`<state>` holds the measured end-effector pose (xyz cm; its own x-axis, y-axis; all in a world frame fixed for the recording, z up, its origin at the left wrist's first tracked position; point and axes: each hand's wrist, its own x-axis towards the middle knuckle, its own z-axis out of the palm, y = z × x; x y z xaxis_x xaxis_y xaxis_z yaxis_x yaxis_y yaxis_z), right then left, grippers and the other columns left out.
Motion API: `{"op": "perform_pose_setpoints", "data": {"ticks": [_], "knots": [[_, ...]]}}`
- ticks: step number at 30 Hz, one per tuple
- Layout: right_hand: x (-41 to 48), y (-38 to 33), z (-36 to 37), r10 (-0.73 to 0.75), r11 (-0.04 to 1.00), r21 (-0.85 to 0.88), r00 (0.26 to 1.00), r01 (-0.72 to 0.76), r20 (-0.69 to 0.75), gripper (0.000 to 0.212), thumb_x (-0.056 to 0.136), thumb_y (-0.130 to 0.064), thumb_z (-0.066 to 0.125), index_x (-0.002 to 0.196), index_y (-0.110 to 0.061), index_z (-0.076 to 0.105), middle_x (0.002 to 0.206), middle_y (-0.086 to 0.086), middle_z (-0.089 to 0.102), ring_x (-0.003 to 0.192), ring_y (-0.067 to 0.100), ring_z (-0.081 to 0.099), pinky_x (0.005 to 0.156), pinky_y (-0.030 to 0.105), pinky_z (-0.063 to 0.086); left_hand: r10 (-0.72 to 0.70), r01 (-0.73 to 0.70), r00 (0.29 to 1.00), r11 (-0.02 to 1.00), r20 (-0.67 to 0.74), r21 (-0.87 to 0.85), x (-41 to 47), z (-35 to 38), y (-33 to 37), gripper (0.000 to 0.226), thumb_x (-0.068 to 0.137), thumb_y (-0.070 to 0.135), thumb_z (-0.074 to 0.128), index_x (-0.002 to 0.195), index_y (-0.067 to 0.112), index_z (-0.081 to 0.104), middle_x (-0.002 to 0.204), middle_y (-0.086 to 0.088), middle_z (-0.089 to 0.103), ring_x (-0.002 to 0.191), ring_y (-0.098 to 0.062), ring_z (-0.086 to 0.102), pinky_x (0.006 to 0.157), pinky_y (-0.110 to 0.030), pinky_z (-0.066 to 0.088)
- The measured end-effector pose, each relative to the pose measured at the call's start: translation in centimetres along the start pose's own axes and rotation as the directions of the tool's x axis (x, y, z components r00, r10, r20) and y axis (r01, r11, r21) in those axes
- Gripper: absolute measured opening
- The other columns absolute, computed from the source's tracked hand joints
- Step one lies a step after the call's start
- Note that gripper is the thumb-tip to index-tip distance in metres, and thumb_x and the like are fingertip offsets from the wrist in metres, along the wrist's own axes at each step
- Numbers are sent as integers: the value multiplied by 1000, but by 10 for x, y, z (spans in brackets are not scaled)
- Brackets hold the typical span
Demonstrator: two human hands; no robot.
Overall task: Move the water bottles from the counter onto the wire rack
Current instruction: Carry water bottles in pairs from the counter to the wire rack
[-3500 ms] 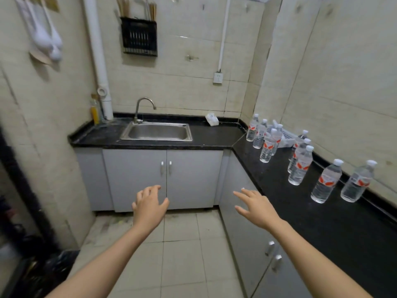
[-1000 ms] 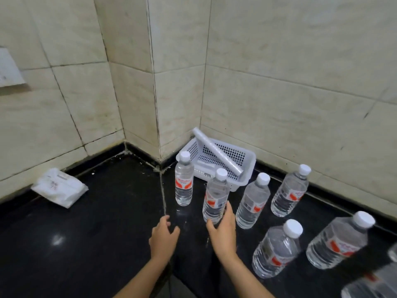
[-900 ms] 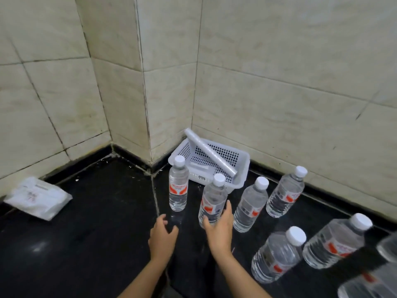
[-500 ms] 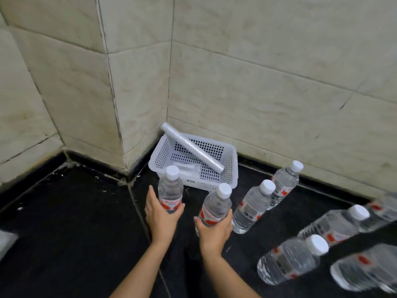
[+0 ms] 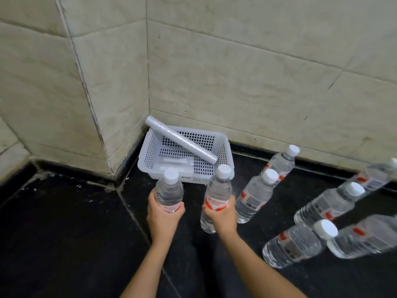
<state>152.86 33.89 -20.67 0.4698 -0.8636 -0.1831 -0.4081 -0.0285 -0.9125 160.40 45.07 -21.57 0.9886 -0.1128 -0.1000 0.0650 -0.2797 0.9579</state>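
Each of my hands grips a clear water bottle with a white cap and a red label. My left hand (image 5: 163, 220) wraps the lower part of the left bottle (image 5: 169, 191). My right hand (image 5: 221, 218) holds the right bottle (image 5: 218, 191) around its label. Both bottles are upright near the black counter (image 5: 64, 233) corner. Several more bottles (image 5: 255, 196) stand on the counter to the right, along the wall. No wire rack is in view.
A white perforated plastic basket (image 5: 150, 151) sits in the corner behind the held bottles, with a grey roll (image 5: 182, 140) lying across it. Beige tiled walls (image 5: 236, 72) close the counter at the back and left.
I have come from the room's middle to the counter corner. Both hands reached in and closed around the two nearest bottles; the left bottle now seems raised a little.
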Motion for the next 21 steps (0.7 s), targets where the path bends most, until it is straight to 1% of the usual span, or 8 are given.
{"op": "perform_pose_setpoints", "data": {"ticks": [3, 6, 8, 10, 12, 15, 19, 21], "knots": [[3, 4, -16, -27, 998, -57, 993, 34, 110, 60, 63, -9, 79, 110, -19, 43, 92, -6, 60, 89, 16, 59, 82, 28, 46, 1, -2, 1000, 1000, 14, 30, -4, -3, -1, 81, 56, 16, 82, 125, 17, 40, 120, -16, 60, 106, -37, 59, 91, -48, 49], [4, 11, -30, -33, 998, -48, 991, 39, 131, 59, 62, -9, 80, 109, -20, 47, 95, -5, 62, 86, 9, 61, 80, 24, 46, 7, -8, 1000, 998, 19, 61, -12, -5, 0, 80, 57, 16, 82, 125, 16, 40, 119, -15, 61, 105, -37, 59, 90, -48, 49], [2, 15, -38, -38, 996, -76, 986, 51, 164, 59, 61, -12, 80, 110, -21, 48, 95, -8, 62, 86, 5, 60, 81, 24, 46, 4, -5, 1000, 997, 15, 80, -20, -7, 2, 79, 57, 17, 81, 124, 16, 41, 117, -15, 62, 103, -37, 60, 89, -48, 49], [-1, 19, -46, -22, 992, -117, 975, 48, 219, 58, 60, -17, 80, 109, -21, 50, 94, -9, 63, 85, 6, 60, 79, 23, 46, -11, 9, 1000, 994, 18, 109, -32, -9, 6, 77, 57, 20, 81, 122, 18, 40, 114, -13, 63, 101, -37, 60, 87, -48, 50], [-6, 26, -53, 3, 986, -161, 969, 38, 248, 56, 56, -26, 78, 106, -19, 54, 93, -5, 66, 85, 10, 62, 74, 22, 46, -24, 19, 999, 990, 34, 143, -48, -9, 9, 75, 57, 21, 80, 120, 19, 40, 111, -12, 63, 98, -36, 61, 87, -48, 50], [-19, 45, -65, 66, 984, -175, 967, -23, 246, 70, 42, -45, 69, 105, -17, 58, 96, -1, 69, 89, 16, 66, 77, 27, 53, -14, 4, 998, 982, 53, 186, -78, -5, 9, 75, 56, 20, 80, 120, 20, 40, 110, -12, 64, 99, -36, 60, 87, -49, 49], [-33, 83, -93, 121, 974, -218, 952, -59, 283, 70, 38, -52, 67, 97, -14, 61, 91, 2, 71, 85, 17, 69, 77, 36, 58, -46, 35, 997, 985, 65, 169, -119, -4, 7, 71, 60, 13, 79, 122, 17, 43, 110, -15, 64, 98, -36, 60, 85, -40, 47], [-50, 91, -118, 107, 969, -246, 949, -32, 298, 72, 36, -53, 65, 98, -15, 61, 92, 0, 72, 84, 15, 68, 77, 34, 57, -66, 55, 995, 987, 69, 150, -145, -6, 7, 68, 63, 11, 77, 122, 15, 44, 108, -16, 64, 96, -36, 59, 82, -37, 44]]}}
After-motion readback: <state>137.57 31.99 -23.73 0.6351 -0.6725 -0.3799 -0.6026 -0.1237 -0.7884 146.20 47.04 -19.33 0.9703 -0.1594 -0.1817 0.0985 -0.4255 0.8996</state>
